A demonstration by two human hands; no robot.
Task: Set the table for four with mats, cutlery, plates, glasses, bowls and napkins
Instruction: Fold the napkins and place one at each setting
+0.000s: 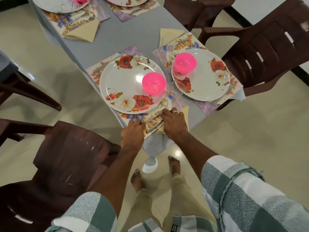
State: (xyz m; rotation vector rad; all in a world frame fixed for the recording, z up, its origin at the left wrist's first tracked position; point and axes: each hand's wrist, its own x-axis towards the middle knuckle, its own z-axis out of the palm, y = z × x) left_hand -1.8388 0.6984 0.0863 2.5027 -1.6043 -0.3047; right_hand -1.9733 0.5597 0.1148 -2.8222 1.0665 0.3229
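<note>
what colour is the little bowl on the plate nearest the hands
Bright pink, translucent plastic bowl, sitting on the rose-patterned plate; clearest in the head view.

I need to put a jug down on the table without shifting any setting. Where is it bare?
The grey table is bare in the middle, between the two far mats and the two near mats. The near end is crowded: plates, pink bowls, cutlery, and both hands, left hand, right hand.

table (133, 36): grey | on it: floral mats (179, 102), beige napkins (168, 33)
</note>
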